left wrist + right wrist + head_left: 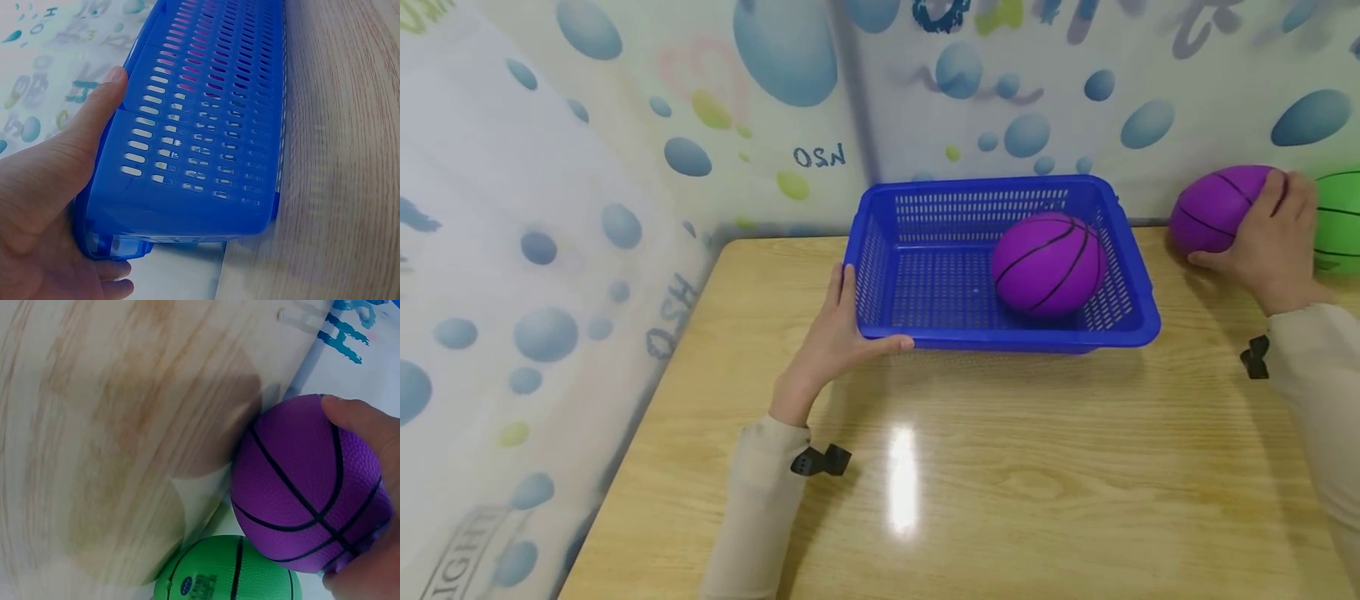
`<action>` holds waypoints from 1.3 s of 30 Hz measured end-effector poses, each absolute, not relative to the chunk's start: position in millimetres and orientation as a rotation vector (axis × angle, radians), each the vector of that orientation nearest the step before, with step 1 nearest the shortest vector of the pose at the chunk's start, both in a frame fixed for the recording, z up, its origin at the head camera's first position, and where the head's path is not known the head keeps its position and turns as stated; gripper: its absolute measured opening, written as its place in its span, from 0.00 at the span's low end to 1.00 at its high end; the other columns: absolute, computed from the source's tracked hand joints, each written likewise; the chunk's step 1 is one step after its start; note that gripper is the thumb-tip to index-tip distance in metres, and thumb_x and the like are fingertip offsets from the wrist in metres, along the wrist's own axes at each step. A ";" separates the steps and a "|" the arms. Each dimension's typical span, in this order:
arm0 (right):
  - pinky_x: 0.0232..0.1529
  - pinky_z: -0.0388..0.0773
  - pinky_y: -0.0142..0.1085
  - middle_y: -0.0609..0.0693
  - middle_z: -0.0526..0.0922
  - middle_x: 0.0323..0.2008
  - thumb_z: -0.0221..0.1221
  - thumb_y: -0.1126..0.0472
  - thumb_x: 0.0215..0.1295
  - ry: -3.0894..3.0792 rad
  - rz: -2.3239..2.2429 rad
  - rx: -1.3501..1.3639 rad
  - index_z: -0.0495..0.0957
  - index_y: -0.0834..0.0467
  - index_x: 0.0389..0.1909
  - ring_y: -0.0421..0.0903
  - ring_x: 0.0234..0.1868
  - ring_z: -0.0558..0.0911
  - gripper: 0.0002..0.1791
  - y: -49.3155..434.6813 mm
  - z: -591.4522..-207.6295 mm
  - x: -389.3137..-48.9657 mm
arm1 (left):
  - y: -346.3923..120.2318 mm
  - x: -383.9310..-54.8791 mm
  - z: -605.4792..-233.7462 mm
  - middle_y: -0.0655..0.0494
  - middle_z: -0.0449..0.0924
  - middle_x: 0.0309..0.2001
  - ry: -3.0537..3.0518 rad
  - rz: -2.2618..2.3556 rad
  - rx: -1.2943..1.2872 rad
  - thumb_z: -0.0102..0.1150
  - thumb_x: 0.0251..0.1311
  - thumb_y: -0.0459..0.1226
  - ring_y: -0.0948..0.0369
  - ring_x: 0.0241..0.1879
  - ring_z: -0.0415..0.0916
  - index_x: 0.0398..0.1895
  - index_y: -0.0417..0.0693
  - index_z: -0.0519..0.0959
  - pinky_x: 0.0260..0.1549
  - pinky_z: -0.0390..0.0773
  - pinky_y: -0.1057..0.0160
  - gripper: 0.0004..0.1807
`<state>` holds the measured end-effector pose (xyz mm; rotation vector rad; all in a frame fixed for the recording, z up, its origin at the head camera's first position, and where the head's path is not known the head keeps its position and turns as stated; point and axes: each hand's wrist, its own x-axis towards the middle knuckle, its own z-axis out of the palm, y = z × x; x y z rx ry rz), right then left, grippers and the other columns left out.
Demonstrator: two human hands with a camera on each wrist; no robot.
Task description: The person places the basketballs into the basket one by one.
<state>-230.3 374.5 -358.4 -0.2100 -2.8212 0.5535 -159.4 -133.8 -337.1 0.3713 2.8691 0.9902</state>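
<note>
Fingers [1270, 197] of the right hand [1276, 250] are clamped on a purple ball [1210, 212] at the back of the surface [1000, 450], while the near left corner of a blue basket [985, 337] is gripped between the thumb and fingers of the left hand [835, 337]. The held ball is flanked by a green ball [1341, 223] and separated by the basket's end wall from a second purple ball [1048, 265] inside. "H2O" and a partial "IGHT" can be read on the bubble-patterned wall covering [737, 196]; the green ball's label [203, 586] is illegible.
</note>
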 end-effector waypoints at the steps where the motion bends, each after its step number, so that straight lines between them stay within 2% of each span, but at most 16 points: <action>1: 0.64 0.35 0.59 0.70 0.30 0.67 0.68 0.62 0.47 -2.820 0.565 -0.232 0.29 0.68 0.69 0.70 0.67 0.35 0.62 374.1 -359.3 -230.4 | -133.6 -159.0 -336.7 0.50 0.21 0.72 2.865 0.989 0.370 0.67 0.37 0.65 0.46 0.69 0.40 0.72 0.45 0.29 0.62 0.56 0.48 0.72; 5: 0.64 0.34 0.59 0.69 0.28 0.68 0.69 0.61 0.47 -2.800 0.562 -0.258 0.29 0.67 0.68 0.69 0.67 0.33 0.62 373.2 -362.1 -230.8 | -133.3 -158.7 -336.7 0.50 0.20 0.72 2.863 0.978 0.363 0.66 0.36 0.66 0.47 0.69 0.40 0.72 0.45 0.29 0.62 0.56 0.49 0.72; 11: 0.64 0.40 0.58 0.73 0.40 0.66 0.71 0.64 0.43 -2.710 0.499 -0.201 0.35 0.68 0.67 0.71 0.65 0.45 0.61 372.2 -364.4 -231.4 | -133.6 -159.6 -337.0 0.51 0.19 0.72 2.875 0.966 0.365 0.66 0.36 0.66 0.47 0.70 0.39 0.72 0.45 0.28 0.62 0.56 0.50 0.72; 16: 0.65 0.37 0.57 0.73 0.36 0.67 0.68 0.63 0.48 -2.764 0.533 -0.251 0.30 0.69 0.69 0.70 0.67 0.41 0.61 372.7 -362.5 -230.1 | -133.7 -159.3 -337.8 0.51 0.20 0.72 2.875 0.973 0.365 0.67 0.37 0.65 0.47 0.70 0.39 0.72 0.45 0.29 0.62 0.55 0.49 0.72; 20: 0.65 0.38 0.55 0.71 0.36 0.68 0.67 0.64 0.49 -2.723 0.613 -0.232 0.29 0.66 0.69 0.67 0.68 0.41 0.61 374.6 -362.2 -226.8 | -133.0 -157.9 -337.0 0.50 0.21 0.72 2.870 0.974 0.356 0.68 0.38 0.64 0.47 0.70 0.39 0.72 0.45 0.29 0.62 0.55 0.49 0.72; 25: 0.66 0.44 0.52 0.65 0.43 0.69 0.70 0.67 0.45 -2.522 0.681 -0.097 0.36 0.61 0.71 0.60 0.68 0.46 0.60 375.2 -356.1 -225.7 | -132.7 -158.5 -336.0 0.52 0.20 0.72 2.870 0.982 0.365 0.67 0.37 0.64 0.48 0.70 0.39 0.72 0.45 0.29 0.62 0.55 0.50 0.72; 33: 0.67 0.46 0.49 0.59 0.46 0.69 0.70 0.60 0.45 -2.405 0.706 -0.004 0.40 0.58 0.71 0.53 0.69 0.48 0.58 367.2 -340.2 -222.7 | -132.7 -159.2 -336.9 0.52 0.20 0.72 2.873 0.972 0.361 0.66 0.36 0.66 0.49 0.70 0.39 0.72 0.45 0.29 0.62 0.55 0.50 0.72; 39: 0.67 0.46 0.47 0.57 0.49 0.68 0.71 0.59 0.45 -2.353 0.747 0.057 0.41 0.56 0.71 0.50 0.69 0.49 0.59 357.2 -330.8 -221.3 | -132.9 -158.0 -336.6 0.52 0.20 0.72 2.874 0.960 0.350 0.66 0.36 0.66 0.48 0.70 0.38 0.72 0.46 0.29 0.63 0.55 0.50 0.72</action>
